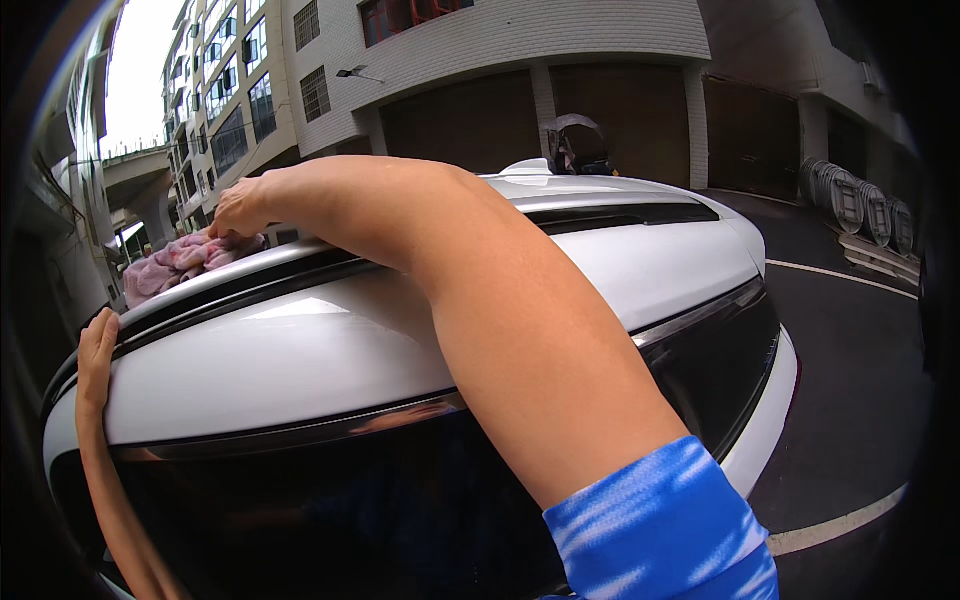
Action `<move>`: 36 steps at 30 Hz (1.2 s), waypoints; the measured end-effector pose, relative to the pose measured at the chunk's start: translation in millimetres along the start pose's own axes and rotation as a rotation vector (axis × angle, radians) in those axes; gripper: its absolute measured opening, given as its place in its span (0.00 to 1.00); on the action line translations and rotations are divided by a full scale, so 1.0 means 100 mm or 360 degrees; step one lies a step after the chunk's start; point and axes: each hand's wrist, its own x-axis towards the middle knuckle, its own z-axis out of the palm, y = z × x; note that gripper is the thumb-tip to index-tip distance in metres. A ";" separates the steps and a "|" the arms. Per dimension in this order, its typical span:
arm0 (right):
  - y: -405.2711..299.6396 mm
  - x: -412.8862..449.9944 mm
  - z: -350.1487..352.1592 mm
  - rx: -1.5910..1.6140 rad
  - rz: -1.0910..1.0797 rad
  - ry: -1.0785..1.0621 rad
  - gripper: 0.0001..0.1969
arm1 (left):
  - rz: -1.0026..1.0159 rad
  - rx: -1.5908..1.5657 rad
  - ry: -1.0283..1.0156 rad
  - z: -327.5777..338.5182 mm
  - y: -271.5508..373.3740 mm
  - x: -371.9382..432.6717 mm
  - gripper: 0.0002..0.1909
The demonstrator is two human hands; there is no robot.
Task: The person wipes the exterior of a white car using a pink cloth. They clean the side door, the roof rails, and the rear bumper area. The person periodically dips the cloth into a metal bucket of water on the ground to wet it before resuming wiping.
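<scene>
A white car (285,367) with a silver roof rail (217,279) and dark side windows fills the middle of the head view. My right arm, in a blue and white sleeve, reaches across the roof edge to the far left. My right hand (241,208) grips a crumpled pinkish cloth (176,264) at the roof, just beyond the rail. Lower at the left, my left hand (97,349) rests on the edge of the roof by the rail's front end, its fingers bent over it. No object shows in it, though its palm side is hidden.
A white roof fin (526,167) rises at the car's rear. Behind the car stands a vehicle with a canopy (577,146) before brown shutters (619,124). Folded round-backed metal frames (844,196) lean at the right, beside dark paving with white lines (840,277).
</scene>
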 end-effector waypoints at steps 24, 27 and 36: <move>1.36 -5.77 0.23 0.0501 0.2685 -0.0769 0.18 | 0.0063 0.0212 0.0044 0.22 -0.05 0.04 0.23; 1.22 -4.52 0.68 0.0615 0.2097 -0.0751 0.15 | 0.0055 0.0221 -0.0015 0.09 -0.04 0.02 0.24; 0.29 -2.18 -0.07 0.1411 0.1093 -0.0088 0.23 | 0.0098 0.0170 -0.0092 0.14 0.27 -0.06 0.26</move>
